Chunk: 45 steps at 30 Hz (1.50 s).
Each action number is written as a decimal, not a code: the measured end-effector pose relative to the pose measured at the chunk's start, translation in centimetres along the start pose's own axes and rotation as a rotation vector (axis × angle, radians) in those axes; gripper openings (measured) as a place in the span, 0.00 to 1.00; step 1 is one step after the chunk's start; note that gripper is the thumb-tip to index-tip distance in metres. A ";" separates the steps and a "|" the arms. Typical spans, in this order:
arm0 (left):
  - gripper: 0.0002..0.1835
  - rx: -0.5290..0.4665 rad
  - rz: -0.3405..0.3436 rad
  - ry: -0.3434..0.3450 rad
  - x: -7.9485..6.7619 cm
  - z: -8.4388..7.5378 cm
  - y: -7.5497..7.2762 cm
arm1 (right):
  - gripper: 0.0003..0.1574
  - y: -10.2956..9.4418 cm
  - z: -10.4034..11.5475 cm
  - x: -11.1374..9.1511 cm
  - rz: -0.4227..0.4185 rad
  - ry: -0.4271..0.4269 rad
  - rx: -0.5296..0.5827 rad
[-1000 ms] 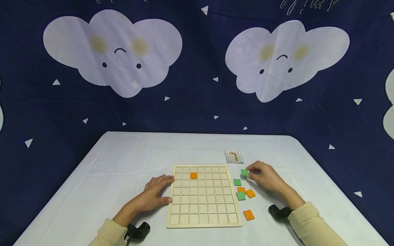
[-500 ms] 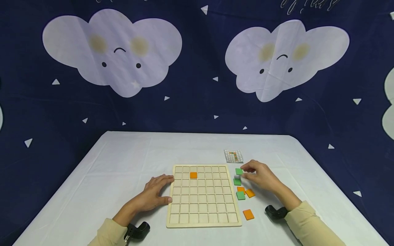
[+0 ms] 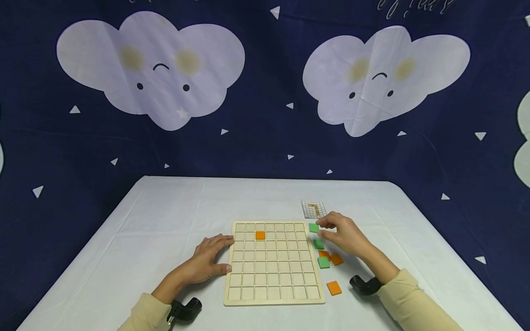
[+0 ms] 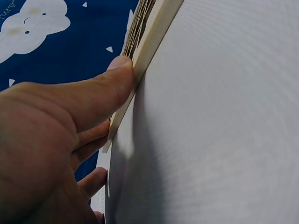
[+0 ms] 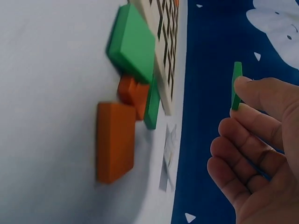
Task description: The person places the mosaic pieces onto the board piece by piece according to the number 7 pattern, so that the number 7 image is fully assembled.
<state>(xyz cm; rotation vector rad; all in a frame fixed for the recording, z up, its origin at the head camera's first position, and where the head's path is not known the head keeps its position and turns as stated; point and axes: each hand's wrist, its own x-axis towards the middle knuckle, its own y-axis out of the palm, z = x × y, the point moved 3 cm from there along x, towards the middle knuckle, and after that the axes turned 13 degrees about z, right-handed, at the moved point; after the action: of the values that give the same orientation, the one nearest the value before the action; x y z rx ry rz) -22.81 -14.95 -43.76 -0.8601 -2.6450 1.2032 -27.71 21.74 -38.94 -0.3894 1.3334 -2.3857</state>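
Note:
My right hand (image 3: 341, 233) pinches a green square tile (image 5: 237, 86) between thumb and forefinger, held up off the table in the right wrist view. In the head view this tile is just right of the top right corner of a wooden grid board (image 3: 273, 304). My left hand (image 3: 204, 261) rests at the board's left edge, its fingertips and thumb touching the frame with the fingers spread. One orange tile (image 3: 260, 235) lies in a cell of the board's second row. In the left wrist view the thumb (image 4: 105, 91) presses against the board's side.
Right of the board lie two green tiles, one farther back (image 3: 318, 244) and one nearer (image 3: 324, 262), beside orange tiles (image 3: 336, 259). Another orange tile (image 3: 334, 288) lies closer to the front. A small printed pattern card (image 3: 313, 209) is behind the board's right corner.
My right hand has moved left with the green tile, from right of the loose tiles to near the board's top right corner. The left hand has stayed at the board's edge.

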 end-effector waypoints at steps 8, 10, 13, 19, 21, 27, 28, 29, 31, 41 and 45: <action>0.36 -0.003 0.001 0.001 0.0 0.1 0.0 | 0.14 0.4 1.2 0.4 -0.015 -0.018 0.003; 0.37 0.001 0.000 0.000 0.1 0.1 0.1 | 0.14 0.5 1.6 0.5 -0.022 -0.025 0.005; 0.36 0.004 -0.001 0.004 0.1 0.1 0.1 | 0.14 0.6 2.1 0.7 -0.031 -0.040 0.000; 0.36 0.004 -0.001 0.005 0.1 0.1 0.0 | 0.14 0.9 2.7 1.1 -0.058 -0.064 -0.004; 0.36 0.002 -0.002 0.003 0.1 0.0 0.0 | 0.14 1.1 3.0 1.2 -0.064 -0.063 -0.008; 0.36 -0.005 -0.002 0.000 0.0 -0.1 0.0 | 0.13 1.7 3.5 1.5 -0.051 -0.043 -0.007; 0.36 -0.005 -0.002 0.002 0.0 -0.1 0.0 | 0.13 1.7 3.6 1.6 -0.047 -0.042 -0.008; 0.36 -0.005 -0.002 0.004 0.0 -0.1 0.0 | 0.13 1.8 3.6 1.6 -0.044 -0.042 -0.008; 0.36 -0.004 -0.001 0.007 0.0 -0.1 0.0 | 0.13 1.9 3.8 1.7 -0.040 -0.046 -0.010; 0.36 -0.009 0.003 0.018 -0.2 -0.2 0.0 | 0.14 2.6 4.6 2.4 -0.031 -0.075 -0.002; 0.36 -0.003 0.001 0.025 -0.3 -0.2 -0.1 | 0.14 2.9 4.9 2.6 -0.030 -0.078 -0.007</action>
<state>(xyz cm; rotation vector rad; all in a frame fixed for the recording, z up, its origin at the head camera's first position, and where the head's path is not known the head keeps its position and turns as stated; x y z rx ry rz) -22.55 -14.99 -43.55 -0.8711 -2.6278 1.1810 -27.42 15.47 -38.76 -0.5031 1.3104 -2.3651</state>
